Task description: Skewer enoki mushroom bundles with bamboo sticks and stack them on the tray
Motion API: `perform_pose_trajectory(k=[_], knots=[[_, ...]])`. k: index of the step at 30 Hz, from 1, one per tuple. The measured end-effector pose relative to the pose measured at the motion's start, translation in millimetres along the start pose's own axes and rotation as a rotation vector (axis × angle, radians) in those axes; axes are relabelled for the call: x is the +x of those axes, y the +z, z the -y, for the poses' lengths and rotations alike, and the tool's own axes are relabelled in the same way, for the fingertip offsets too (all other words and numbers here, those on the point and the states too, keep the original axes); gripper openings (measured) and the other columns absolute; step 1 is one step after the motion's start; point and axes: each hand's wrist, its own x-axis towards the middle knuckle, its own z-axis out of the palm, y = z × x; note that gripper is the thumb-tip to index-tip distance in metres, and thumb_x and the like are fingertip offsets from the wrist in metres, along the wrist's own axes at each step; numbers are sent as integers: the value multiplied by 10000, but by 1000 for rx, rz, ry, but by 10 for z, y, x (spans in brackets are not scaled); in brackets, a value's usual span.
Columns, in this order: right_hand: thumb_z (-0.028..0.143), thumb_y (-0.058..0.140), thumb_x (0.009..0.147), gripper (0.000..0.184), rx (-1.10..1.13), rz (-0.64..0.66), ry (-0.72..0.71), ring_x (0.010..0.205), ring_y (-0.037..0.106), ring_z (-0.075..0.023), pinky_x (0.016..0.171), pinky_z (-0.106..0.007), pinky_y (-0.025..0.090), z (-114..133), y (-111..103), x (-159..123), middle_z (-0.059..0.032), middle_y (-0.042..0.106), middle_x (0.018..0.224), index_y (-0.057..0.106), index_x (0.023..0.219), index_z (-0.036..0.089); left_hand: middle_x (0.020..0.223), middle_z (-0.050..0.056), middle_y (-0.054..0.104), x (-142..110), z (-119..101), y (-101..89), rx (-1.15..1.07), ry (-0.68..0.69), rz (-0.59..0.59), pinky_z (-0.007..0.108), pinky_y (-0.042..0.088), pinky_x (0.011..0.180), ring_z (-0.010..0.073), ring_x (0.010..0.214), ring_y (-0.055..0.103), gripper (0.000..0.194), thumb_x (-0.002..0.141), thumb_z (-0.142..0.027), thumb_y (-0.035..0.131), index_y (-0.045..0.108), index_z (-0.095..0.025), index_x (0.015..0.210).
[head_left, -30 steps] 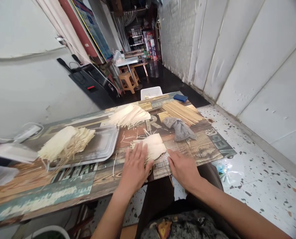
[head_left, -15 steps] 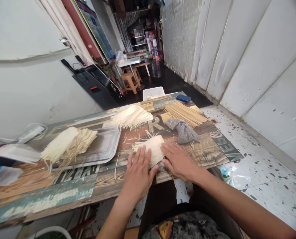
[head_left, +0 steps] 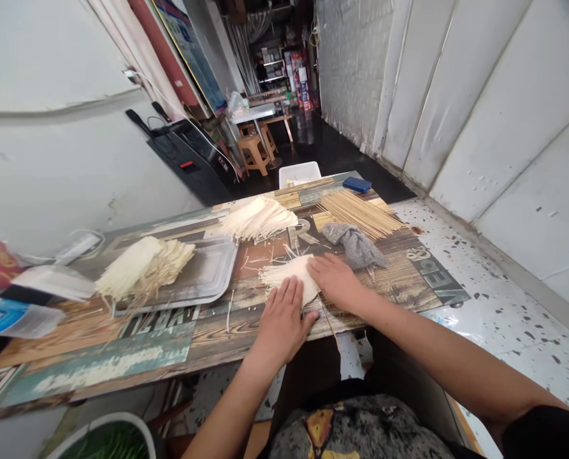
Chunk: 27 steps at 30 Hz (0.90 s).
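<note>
A pale, cream-coloured sheet with a fringed left edge [head_left: 288, 270] lies flat on the wood-patterned table. My left hand [head_left: 283, 315] rests on its near side, fingers stretched out. From the right, my right hand [head_left: 334, 282] presses on the sheet's far right part, its fingers extended flat. A thin wooden skewer [head_left: 330, 320] sticks out from beneath the sheet toward the table's front edge; its other end is hidden. Farther back lies a fanned stack of similar fringed sheets [head_left: 258, 218]. Another pile, with skewers in it [head_left: 143, 268], sits on a clear plastic lid or tray [head_left: 220, 271].
Many loose skewers [head_left: 363, 215] lie at the back right beside a crumpled grey cloth [head_left: 355, 245] and a blue box [head_left: 357, 185]. Shreds [head_left: 265, 257] litter the middle. A plastic bottle [head_left: 21, 317] lies at left; a white tub [head_left: 299, 172] stands beyond the table.
My right hand has slid up and slightly left over the sheet. The left hand stays on its near side. More of the skewer shows below the sheet, and the view has shifted slightly.
</note>
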Motion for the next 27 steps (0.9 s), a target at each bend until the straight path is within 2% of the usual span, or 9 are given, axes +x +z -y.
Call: perform_pose_trajectory(k=[5,7,10,14,17,19,22,25,27], knots=[[36,431,819,480,82,-62,33,1258,490,-254,1080,-435,335,-78,24,-77,-163,541,1363,580,1271,96,1457,158,438,48,43,-152,-3,47,-11,526,244,1142,291,1375,373,593,970,-472,335,432,-69,1395],[7,413,778,555,129,-108,84,1247,501,-236,1048,-409,381,-117,42,-225,-154,538,1369,550,1307,105,1447,153,456,53,88,-200,-2,54,-70,517,233,1149,280,1369,384,567,983,-453,306,453,-75,1379],[14,369,783,580,213,-200,196,1248,489,-261,1034,-463,383,-68,59,-571,-176,532,1366,515,1337,101,1451,169,448,60,147,-199,1,42,-149,475,244,1153,280,1374,374,566,980,-450,326,463,-63,1369],[150,387,866,389,386,-248,318,1231,479,-299,1044,-508,333,227,52,-1049,-170,599,1273,636,1164,135,1506,180,352,140,158,-86,-71,68,-121,466,238,1155,287,1415,292,627,973,-481,323,364,-56,1432],[311,442,881,287,565,-193,433,913,623,-299,856,-484,455,473,65,-1236,-159,693,895,684,865,157,1523,180,312,240,134,-6,-139,116,-71,486,238,1150,284,1427,256,636,975,-500,289,342,-75,1445],[382,490,853,289,727,-99,489,653,625,-242,672,-409,494,583,91,-1254,-96,654,659,634,699,184,1498,177,364,288,131,-5,-159,138,-50,485,270,1136,279,1407,309,619,974,-504,283,386,-89,1422],[453,464,832,308,1009,26,551,494,583,-180,474,-303,453,658,119,-1167,-57,643,607,579,716,192,1519,165,333,288,191,-104,-181,121,-98,478,229,1155,257,1422,278,618,979,-494,272,340,-93,1445],[540,425,826,372,1226,60,613,495,570,-147,424,-258,423,660,89,-1027,-51,655,683,536,850,186,1554,162,260,172,340,-221,-237,-3,-302,496,155,1174,246,1454,182,624,984,-460,294,209,-114,1496],[592,439,813,408,1298,45,656,424,484,-110,384,-233,366,642,39,-935,-2,598,618,499,863,192,1561,163,244,37,469,-226,-295,-95,-429,498,199,1163,252,1454,182,634,977,-440,339,168,-140,1508]])
